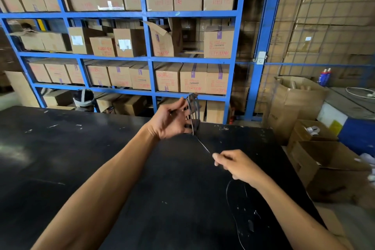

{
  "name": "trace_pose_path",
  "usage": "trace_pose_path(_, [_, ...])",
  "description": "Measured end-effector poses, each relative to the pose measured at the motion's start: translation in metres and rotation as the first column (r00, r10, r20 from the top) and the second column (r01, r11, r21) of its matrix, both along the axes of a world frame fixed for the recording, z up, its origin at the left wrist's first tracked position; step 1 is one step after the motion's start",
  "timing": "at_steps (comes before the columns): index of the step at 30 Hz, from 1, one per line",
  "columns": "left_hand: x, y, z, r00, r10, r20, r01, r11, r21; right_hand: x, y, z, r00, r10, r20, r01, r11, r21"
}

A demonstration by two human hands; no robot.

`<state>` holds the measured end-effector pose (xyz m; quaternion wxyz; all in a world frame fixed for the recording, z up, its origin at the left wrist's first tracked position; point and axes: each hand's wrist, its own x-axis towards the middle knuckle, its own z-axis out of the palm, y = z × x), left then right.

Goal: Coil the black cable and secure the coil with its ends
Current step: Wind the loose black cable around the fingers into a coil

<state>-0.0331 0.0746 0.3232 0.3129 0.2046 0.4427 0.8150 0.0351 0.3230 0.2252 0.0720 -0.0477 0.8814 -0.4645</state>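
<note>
My left hand is raised above the far edge of the black table, fingers spread, with several loops of the thin black cable wound around the fingers. From the coil a taut strand runs down and right to my right hand, which pinches it between thumb and fingertips. The loose rest of the cable lies in a long slack loop on the table under my right wrist, hard to see against the dark top.
Blue steel shelving packed with cardboard boxes stands behind the table. Open cardboard boxes sit on the floor at the right. Beyond the table's far edge a person's head shows.
</note>
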Motion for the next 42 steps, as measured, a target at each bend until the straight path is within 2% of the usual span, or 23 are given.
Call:
trace_pose_path(3, [-0.006, -0.012, -0.023, 0.991, 0.12, 0.052, -0.114, 0.988, -0.103, 0.009, 0.007, 0.031, 0.996, -0.032, -0.087, 0.031, 0.999, -0.021])
trace_pose_path(6, [-0.004, -0.011, -0.041, 0.986, 0.152, 0.074, -0.132, 0.966, -0.224, 0.012, 0.011, 0.069, 0.987, -0.03, -0.159, 0.021, 0.998, -0.059])
trace_pose_path(9, [0.004, -0.007, -0.05, 0.996, 0.083, 0.034, -0.06, 0.898, -0.435, 0.007, 0.017, 0.104, 0.983, -0.016, -0.183, -0.017, 0.984, -0.177])
trace_pose_path(12, [0.017, 0.001, -0.053, 0.993, -0.11, 0.051, 0.12, 0.837, -0.534, -0.007, 0.024, 0.129, 0.961, -0.067, -0.267, 0.004, 0.973, -0.23])
trace_pose_path(16, [0.037, 0.018, -0.043, 0.926, -0.373, 0.056, 0.358, 0.82, -0.446, -0.029, 0.026, 0.132, 0.918, -0.135, -0.373, 0.084, 0.985, -0.149])
trace_pose_path(18, [0.045, 0.023, -0.031, 0.877, -0.48, 0.005, 0.449, 0.816, -0.364, -0.033, 0.023, 0.124, 0.919, -0.142, -0.369, 0.096, 0.986, -0.139])
trace_pose_path(21, [0.051, 0.026, -0.015, 0.851, -0.522, -0.06, 0.503, 0.843, -0.192, -0.039, 0.015, 0.098, 0.946, -0.129, -0.298, 0.071, 0.977, -0.199])
trace_pose_path(24, [0.047, 0.03, 0.003, 0.869, -0.479, -0.124, 0.481, 0.877, -0.016, -0.035, 0.0, 0.06, 0.969, -0.147, -0.198, 0.103, 0.971, -0.217])
trace_pose_path(28, [0.028, 0.027, 0.019, 0.903, -0.38, -0.201, 0.401, 0.912, 0.08, -0.017, -0.016, 0.023, 0.998, -0.001, -0.062, -0.015, 0.965, -0.26])
trace_pose_path(33, [0.006, 0.0, 0.008, 0.985, -0.134, -0.106, 0.144, 0.985, 0.09, 0.005, -0.013, 0.012, 0.998, 0.053, -0.015, -0.055, 0.947, -0.316])
trace_pose_path(36, [-0.003, -0.012, -0.011, 0.998, 0.061, -0.006, -0.059, 0.989, 0.138, 0.015, -0.006, 0.016, 0.997, 0.07, -0.016, -0.072, 0.957, -0.281])
trace_pose_path(39, [-0.005, -0.018, -0.028, 0.969, 0.24, 0.058, -0.242, 0.969, 0.045, 0.021, 0.0, 0.032, 0.998, 0.054, -0.045, -0.063, 0.968, -0.243])
trace_pose_path(42, [0.003, -0.018, -0.045, 0.964, 0.267, 0.016, -0.256, 0.939, -0.231, 0.021, 0.008, 0.062, 0.993, 0.043, -0.106, -0.069, 0.964, -0.256])
